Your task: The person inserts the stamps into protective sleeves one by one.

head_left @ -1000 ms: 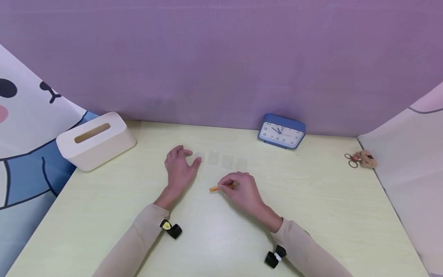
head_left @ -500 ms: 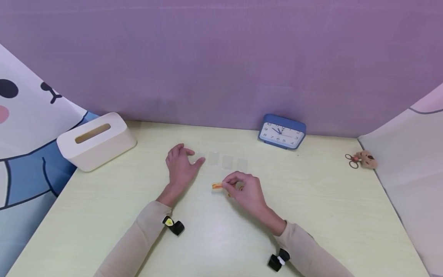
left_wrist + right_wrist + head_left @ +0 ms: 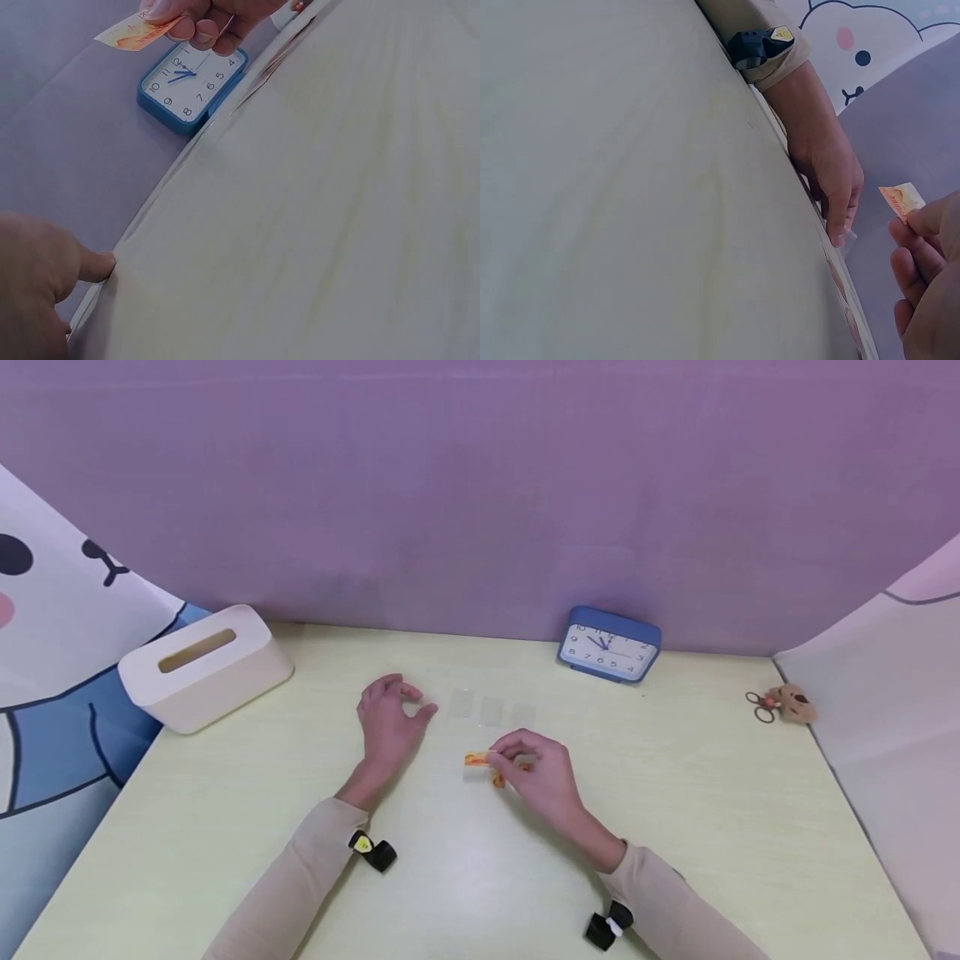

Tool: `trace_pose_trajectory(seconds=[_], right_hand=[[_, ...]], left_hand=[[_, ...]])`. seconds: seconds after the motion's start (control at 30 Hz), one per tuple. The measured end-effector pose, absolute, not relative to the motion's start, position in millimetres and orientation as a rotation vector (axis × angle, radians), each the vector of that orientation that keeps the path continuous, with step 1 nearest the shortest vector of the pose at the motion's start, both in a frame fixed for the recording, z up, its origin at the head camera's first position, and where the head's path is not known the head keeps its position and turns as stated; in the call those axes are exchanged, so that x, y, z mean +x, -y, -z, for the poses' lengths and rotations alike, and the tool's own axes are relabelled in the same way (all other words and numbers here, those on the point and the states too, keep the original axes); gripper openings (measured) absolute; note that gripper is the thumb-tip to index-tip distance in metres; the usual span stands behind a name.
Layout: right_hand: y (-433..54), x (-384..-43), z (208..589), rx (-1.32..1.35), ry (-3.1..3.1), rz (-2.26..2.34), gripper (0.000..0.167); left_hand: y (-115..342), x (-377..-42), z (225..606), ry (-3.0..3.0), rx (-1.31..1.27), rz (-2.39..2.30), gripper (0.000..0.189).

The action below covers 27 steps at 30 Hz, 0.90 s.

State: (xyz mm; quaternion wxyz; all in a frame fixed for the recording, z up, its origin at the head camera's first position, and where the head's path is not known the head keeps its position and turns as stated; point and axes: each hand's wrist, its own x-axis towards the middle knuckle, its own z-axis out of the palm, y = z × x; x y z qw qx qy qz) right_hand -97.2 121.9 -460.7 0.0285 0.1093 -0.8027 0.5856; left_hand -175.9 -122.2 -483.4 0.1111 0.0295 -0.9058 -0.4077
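In the head view, my right hand [image 3: 542, 777] pinches a small orange-and-cream printed slip [image 3: 476, 759] between thumb and fingertips, raised off the table. More orange [image 3: 498, 781] shows below the thumb; whether it belongs to the same slip I cannot tell. The left wrist view shows the printed slip [image 3: 136, 33] nearly flat, with lettering along one edge. My left hand [image 3: 392, 722] rests on the table, thumb and index finger spread slightly apart. A clear film piece [image 3: 847, 243] shows at its fingertips in the right wrist view. Right of it lie thin clear squares [image 3: 492, 712] in a row.
A white tissue box [image 3: 206, 668] stands at the back left of the pale table [image 3: 712, 810]. Behind the clear squares is a blue alarm clock [image 3: 609, 645]. A brown plush keychain [image 3: 793, 703] lies at the right edge. A purple cloth [image 3: 480, 502] hangs behind.
My right hand has shifted slightly right and turned the orange slip, so more of its printed face shows. My left hand stays in nearly the same place.
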Motion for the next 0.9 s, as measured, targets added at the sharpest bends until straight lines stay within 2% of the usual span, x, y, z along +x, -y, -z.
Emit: trace_pose_trajectory(seconds=[0.17,0.47,0.9], right_hand=[[-123.5,-97.3,460.3,0.343,2.466,-1.821,0.004],[-126.0,-97.1,460.7,0.336,2.442,-1.835,0.005],[-127.6,-97.0,457.0,0.33,2.417,-1.839,0.004]], left_hand=[[124.8,-174.5,484.4,2.578,0.055,1.219,0.017],[127.5,-166.5,482.0,2.407,0.036,1.449,0.014],[114.1,-129.4,478.6,2.41,-0.176,1.656,0.007]])
